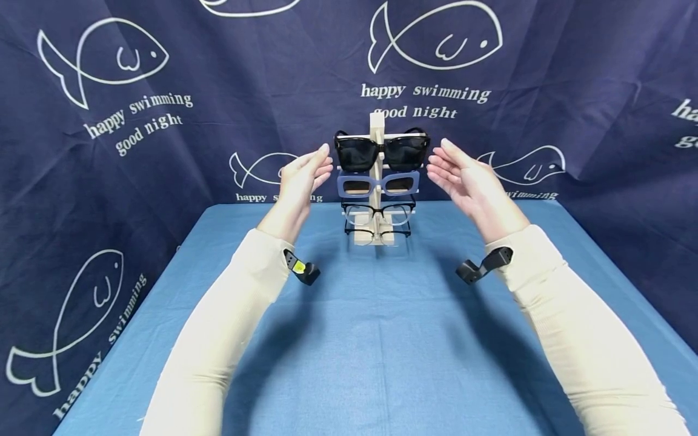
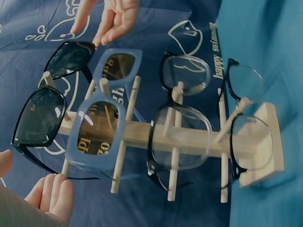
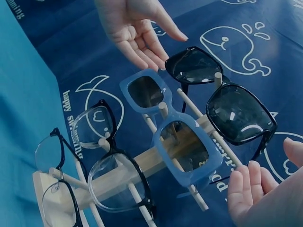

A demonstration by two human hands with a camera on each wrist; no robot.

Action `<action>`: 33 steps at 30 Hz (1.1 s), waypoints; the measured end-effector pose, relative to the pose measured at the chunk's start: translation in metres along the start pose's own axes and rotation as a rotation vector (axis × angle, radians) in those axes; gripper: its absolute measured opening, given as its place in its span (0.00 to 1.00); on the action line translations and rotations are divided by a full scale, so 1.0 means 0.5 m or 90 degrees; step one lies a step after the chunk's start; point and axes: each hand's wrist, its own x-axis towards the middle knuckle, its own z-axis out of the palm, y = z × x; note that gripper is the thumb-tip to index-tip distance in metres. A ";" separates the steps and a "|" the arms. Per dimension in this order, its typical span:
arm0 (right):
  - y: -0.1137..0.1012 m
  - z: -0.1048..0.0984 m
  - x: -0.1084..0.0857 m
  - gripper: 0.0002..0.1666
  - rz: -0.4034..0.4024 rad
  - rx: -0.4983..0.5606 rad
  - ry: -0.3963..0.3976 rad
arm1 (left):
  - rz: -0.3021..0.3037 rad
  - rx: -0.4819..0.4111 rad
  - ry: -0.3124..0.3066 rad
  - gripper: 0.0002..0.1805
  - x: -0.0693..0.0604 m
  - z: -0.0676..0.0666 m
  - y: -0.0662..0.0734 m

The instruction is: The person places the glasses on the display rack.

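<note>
Black sunglasses (image 1: 357,154) hang on the top pegs of a wooden display stand (image 1: 377,121). Below them sit blue-framed sunglasses (image 1: 403,184) with brownish lenses, then black-topped clear eyeglasses (image 1: 355,213) and another clear pair (image 1: 360,232) at the bottom. Beside the black sunglasses, my left hand (image 1: 302,181) is raised on the left, its fingers loosely bent. My right hand (image 1: 474,184) mirrors it on the right. In the wrist views, the left fingers (image 2: 49,191) and right fingers (image 3: 251,184) are close to the black sunglasses' temples and hold nothing; whether they touch cannot be told.
The stand's wooden base (image 1: 360,238) rests near the back edge of a table with a blue cloth (image 1: 376,339). Behind it hangs a dark blue curtain (image 1: 305,72) with white fish drawings. A black wrist camera (image 1: 308,272) is strapped to each sleeve.
</note>
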 end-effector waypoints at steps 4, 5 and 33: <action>0.000 -0.010 -0.004 0.16 -0.004 -0.004 -0.009 | 0.011 0.043 -0.031 0.23 -0.003 -0.013 -0.007; 0.000 -0.012 -0.006 0.15 -0.006 -0.008 -0.012 | 0.011 0.050 -0.036 0.23 -0.004 -0.017 -0.007; 0.051 -0.108 -0.065 0.06 -0.052 -0.193 -0.122 | 0.043 0.352 -0.076 0.23 -0.061 -0.095 -0.080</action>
